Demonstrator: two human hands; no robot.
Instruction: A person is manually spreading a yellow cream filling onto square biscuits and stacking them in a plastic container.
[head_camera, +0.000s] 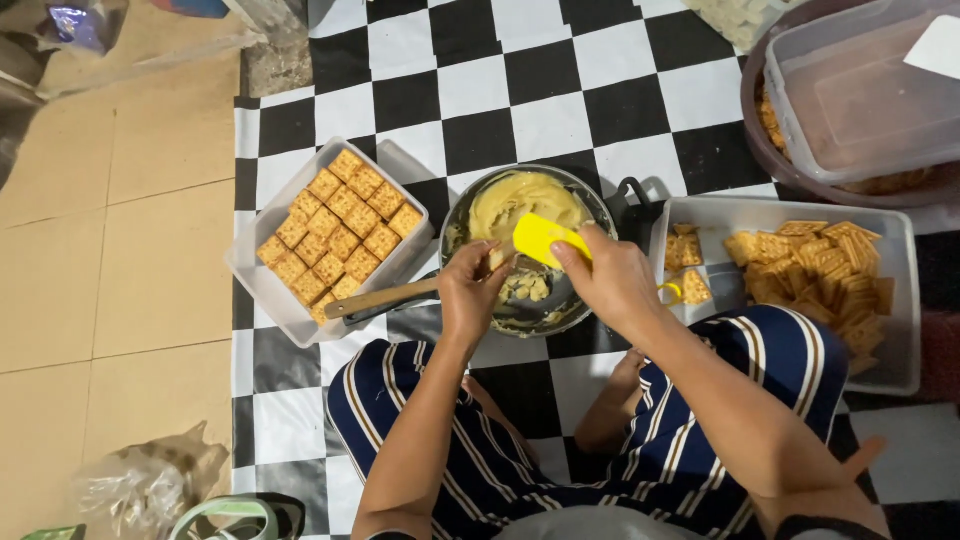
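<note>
cracker trays (262, 280) flanking cream pan (470, 205)

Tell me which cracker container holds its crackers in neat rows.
The clear container left of the pan: its crackers lie flat in rows. The right tray holds a loose heap.

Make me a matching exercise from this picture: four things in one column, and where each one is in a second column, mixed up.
Things:
1. yellow plastic spatula
2. small square cracker
3. neat rows of square crackers
4. loose pile of square crackers

Places:
A. in the clear rectangular plastic container beside the person's left hand
B. in the right hand, over the round metal pan of yellow cream
C. in the white rectangular tray beside the person's right hand
D. in the fingers of the left hand

Pairs: 1-B, 2-D, 3-A, 4-C
</note>
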